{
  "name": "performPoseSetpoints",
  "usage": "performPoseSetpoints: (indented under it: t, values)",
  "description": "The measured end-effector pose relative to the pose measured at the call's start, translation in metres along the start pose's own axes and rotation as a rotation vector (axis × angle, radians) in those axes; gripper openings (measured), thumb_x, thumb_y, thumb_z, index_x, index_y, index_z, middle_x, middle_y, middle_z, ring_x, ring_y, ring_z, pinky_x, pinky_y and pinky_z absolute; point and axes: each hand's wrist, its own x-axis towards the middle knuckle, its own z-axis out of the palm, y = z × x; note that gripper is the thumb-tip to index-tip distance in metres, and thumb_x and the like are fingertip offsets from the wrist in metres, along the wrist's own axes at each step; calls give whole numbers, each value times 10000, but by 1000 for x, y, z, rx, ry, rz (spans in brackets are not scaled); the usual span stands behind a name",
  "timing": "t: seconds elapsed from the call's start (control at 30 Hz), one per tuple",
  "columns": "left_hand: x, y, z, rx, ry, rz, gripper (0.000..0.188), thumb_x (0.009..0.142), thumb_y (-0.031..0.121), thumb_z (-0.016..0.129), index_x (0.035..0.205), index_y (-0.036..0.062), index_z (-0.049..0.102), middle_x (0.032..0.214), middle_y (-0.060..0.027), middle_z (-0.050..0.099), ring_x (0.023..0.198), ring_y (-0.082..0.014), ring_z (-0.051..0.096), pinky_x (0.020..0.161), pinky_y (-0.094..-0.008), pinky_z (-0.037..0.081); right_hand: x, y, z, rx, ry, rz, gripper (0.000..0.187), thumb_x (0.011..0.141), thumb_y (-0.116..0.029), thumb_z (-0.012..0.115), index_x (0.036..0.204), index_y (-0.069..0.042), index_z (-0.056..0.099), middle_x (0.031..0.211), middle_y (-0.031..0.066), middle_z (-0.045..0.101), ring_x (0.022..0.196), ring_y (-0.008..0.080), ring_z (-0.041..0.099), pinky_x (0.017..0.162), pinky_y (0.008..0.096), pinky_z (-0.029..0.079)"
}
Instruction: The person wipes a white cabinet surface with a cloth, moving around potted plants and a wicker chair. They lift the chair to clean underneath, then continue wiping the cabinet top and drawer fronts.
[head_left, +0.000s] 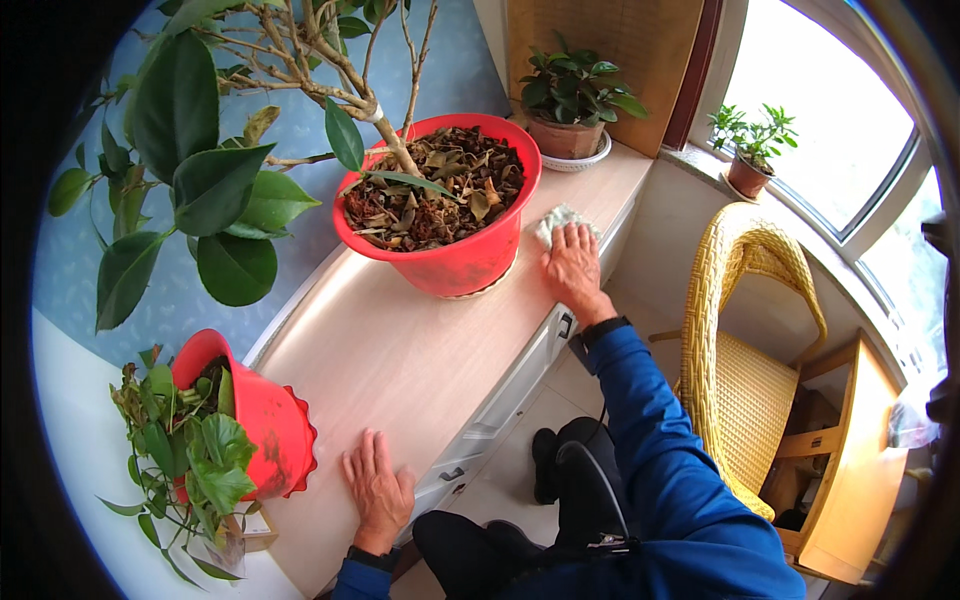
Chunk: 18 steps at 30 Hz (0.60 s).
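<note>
My right hand point(577, 270) presses a pale, crumpled cloth point(562, 217) against the wooden cabinet top point(340, 345), close to its front edge. Its fingers lie over the cloth. Farther left and nearer to me, my left hand point(379, 492) rests flat on the same surface with its fingers stretched out and nothing in it. Between the hands, toward the wall, stands a large red pot point(455, 262) with a woody, big-leaved plant and dry leaves on its soil. A smaller red pot point(275, 440) with trailing green leaves is left of my left hand.
At the cabinet's far end, a potted plant point(565, 140) stands on a white saucer. Another small pot point(748, 176) sits on the window sill. To the right are a yellow wicker chair point(745, 400) and a wooden cabinet point(850, 460). White drawers point(490, 405) with handles line the front.
</note>
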Motion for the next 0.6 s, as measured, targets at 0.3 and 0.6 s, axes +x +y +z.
performPoseSetpoints:
  t: [0.3,0.6]
  values:
    - [-1,-5,4,-21,-25,-32,718,875,268,595,1483,-83,450,1571,-288,418,1389,-455,443,1238,-608,190,8,17,16,100,168,62,539,949,-327,554,1371,6,595,1482,304,537,1421,480,445,1229,561,272]
    - [0,-4,2,-17,-37,-14,730,863,244,627,1489,-82,438,1569,-301,413,1392,-465,437,1230,-613,195,88,79,46,193,164,470,753,963,-412,619,1500,87,448,1617,358,332,1511,527,288,1269,521,239]
